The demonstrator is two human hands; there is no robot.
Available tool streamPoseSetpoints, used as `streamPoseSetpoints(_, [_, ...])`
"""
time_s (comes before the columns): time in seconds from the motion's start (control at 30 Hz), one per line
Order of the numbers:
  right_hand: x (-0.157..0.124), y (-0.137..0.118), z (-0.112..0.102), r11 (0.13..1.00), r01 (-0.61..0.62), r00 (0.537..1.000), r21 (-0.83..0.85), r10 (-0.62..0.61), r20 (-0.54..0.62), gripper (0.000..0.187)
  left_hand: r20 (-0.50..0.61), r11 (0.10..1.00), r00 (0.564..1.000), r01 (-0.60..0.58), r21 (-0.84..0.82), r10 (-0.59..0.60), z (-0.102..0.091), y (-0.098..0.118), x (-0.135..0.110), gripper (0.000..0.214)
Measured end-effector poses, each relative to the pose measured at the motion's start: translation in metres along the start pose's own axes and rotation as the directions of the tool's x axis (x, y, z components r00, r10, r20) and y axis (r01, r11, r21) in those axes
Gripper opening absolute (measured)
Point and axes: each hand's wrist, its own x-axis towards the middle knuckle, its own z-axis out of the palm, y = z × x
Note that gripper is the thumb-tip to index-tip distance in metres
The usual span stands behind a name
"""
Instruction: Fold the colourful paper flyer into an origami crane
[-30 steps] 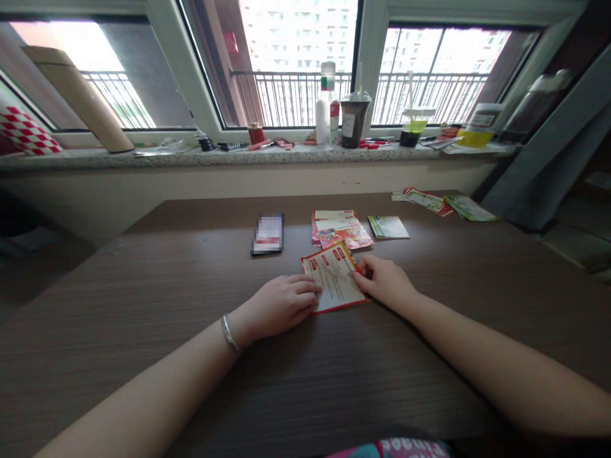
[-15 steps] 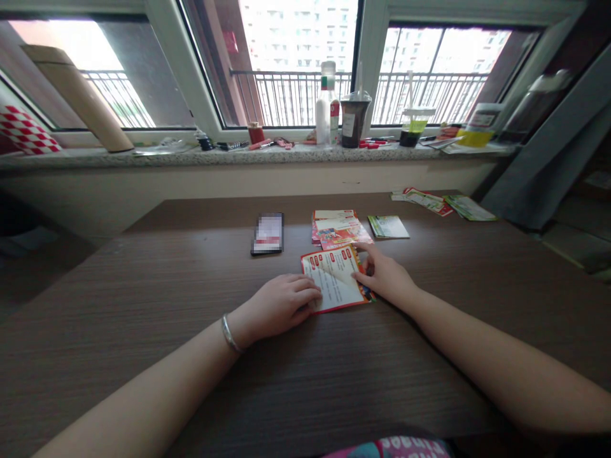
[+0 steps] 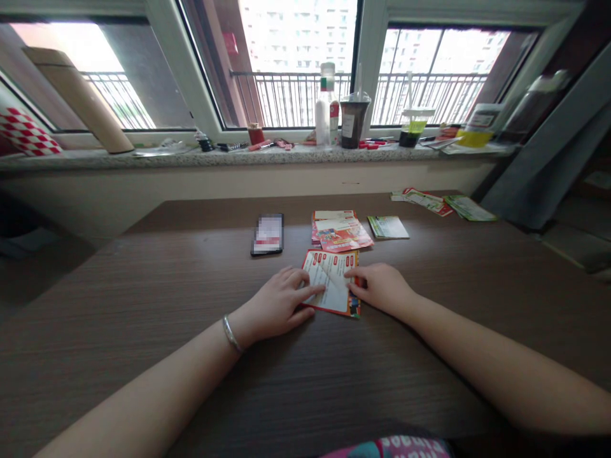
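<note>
1. On the tabletop (image 3: 143, 286), nearer me than the papers (image 3: 342, 234): leaflet (image 3: 337, 283).
2. My left hand (image 3: 281, 302) spread on its left side; right hand (image 3: 382, 286), apart, at its right edge, pinch unclear.
3. Uneven pressure could crease or skew it.

Left hand (image 3: 282, 301) is lying palm-down, arm (image 3: 172, 385) slanting toward two o'clock; right hand (image 3: 384, 287) is pointing bent fingers (image 3: 356, 272) toward nine o'clock.

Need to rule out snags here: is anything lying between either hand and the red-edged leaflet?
Nothing visible is. The left hand and right hand both have fingers on the leaflet, at opposite sides. The leaflet pile lies beyond its far edge, outside both approaches.
</note>
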Motion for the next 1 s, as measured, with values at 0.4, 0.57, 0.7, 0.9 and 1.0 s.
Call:
streamPoseSetpoints(0.4, [-0.002,0.010,0.000,0.815,0.545,0.838,0.196,-0.536,-0.104,0.037,0.008,0.996,1.000,-0.015,-0.091,0.016,0.003,-0.003,0.000,0.036])
streamPoseSetpoints(0.57, [-0.003,0.007,-0.002,0.749,0.621,0.769,0.230,-0.639,0.007,0.049,0.041,0.992,0.999,-0.026,-0.123,0.031,0.001,-0.004,0.000,0.048])
streamPoseSetpoints(0.7, [-0.001,0.007,-0.002,0.748,0.628,0.762,0.213,-0.647,0.027,0.046,0.049,0.992,0.999,-0.014,-0.123,0.020,0.002,-0.005,0.000,0.059])
streamPoseSetpoints(0.9, [0.002,0.010,0.001,0.742,0.649,0.750,0.166,-0.661,0.027,0.041,0.134,0.992,0.991,-0.006,-0.125,0.023,0.003,-0.008,0.000,0.085])
streamPoseSetpoints(1.0, [0.002,0.011,0.001,0.722,0.671,0.731,0.169,-0.682,0.014,0.049,0.129,0.987,0.991,-0.004,-0.163,0.025,0.004,-0.010,0.001,0.089])
